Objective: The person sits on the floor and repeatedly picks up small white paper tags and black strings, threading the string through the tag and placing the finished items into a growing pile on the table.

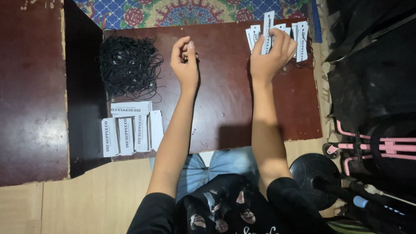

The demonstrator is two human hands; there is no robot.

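The right hand [271, 52] pinches a white paper tag [268, 26] upright above the tag pile [299, 37] at the surface's [225, 108] far edge. The left hand's [185, 60] fingers press together, seemingly pinching black string. Keep the tag steady and the string taut.

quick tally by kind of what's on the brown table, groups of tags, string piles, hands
Stacks of white tags at near left: 1 group
Strung white tags at far right: 1 group
Black string pile: 1
Hands: 2, left hand, right hand holding a white tag
Total: 5
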